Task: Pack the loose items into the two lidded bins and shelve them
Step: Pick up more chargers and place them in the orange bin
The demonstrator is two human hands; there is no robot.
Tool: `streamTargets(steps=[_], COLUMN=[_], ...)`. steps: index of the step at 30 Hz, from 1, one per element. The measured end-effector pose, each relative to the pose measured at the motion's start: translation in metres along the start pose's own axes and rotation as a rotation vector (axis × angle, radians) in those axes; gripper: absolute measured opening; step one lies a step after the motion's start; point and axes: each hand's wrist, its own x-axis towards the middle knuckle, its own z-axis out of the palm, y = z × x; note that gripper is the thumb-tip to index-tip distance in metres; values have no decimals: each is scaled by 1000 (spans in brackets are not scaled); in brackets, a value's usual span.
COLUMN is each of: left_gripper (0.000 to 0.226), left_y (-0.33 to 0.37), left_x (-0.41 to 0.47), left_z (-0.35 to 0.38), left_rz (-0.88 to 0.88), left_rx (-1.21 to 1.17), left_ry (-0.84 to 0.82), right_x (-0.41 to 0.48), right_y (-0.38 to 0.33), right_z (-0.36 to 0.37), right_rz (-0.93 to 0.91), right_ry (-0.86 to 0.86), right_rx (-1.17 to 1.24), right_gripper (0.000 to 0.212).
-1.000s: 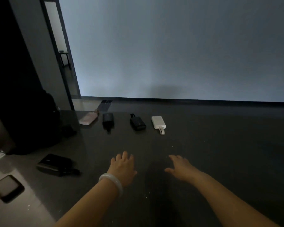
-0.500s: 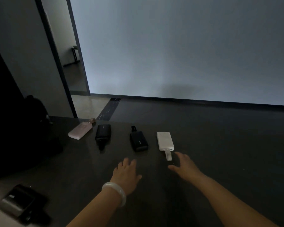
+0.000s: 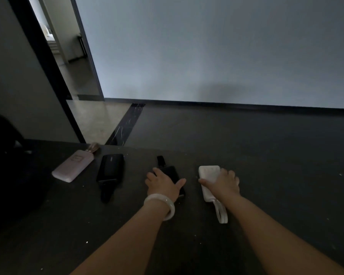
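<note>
Left hand (image 3: pixel 163 184), bangle (image 3: pixel 161 205) on wrist, now down on black pack (image 3: pixel 172 172) near bench (image 3: pixel 286 195) far edge, no longer hovering short of it. Thumb spread to pack's right side, fingers curled at left: gripping. Right hand (image 3: pixel 222 183) likewise lands on white pack (image 3: pixel 209 172) just beside, thumb and curled fingers clamping its sides, loop (image 3: pixel 221 213) trailing toward near edge. Pickup likely starting; pink pack (image 3: pixel 74 165) and second pack (image 3: pixel 111 167) wait toward left edge. Bins out of view
</note>
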Motion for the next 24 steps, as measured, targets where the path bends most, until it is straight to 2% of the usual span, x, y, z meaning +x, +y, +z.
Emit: streamTargets(steps=[2,5,9,12,16,20,24], left_gripper=[119,116,119,122,114,116,106], left_y=[3,5,-4,-24,-56,-79,-92], left_x=[9,10,-14,-47,-102,-157,-208], left_z=[0,-4,-2,8,20,24,26], left_rz=[-58,-109,-94,-39,9,32,111], left_rx=[-5,18,23,-18,-119,-137,-279], left_ry=[-8,-82,-194,-209,-230,-277,-351], right_x=[4,0,-26,-62,-122,-184,-243], right_y=[-1,2,13,30,62,92,122], right_z=[1,0,2,5,3,-7,-21], right_rz=[34,82,121,149,172,199,250], right_ry=[-2,-29,-86,-124,-149,-131,-113], right_rx=[0,51,79,125,220,266,414], right_gripper=[103,106,114,114,99,88,74])
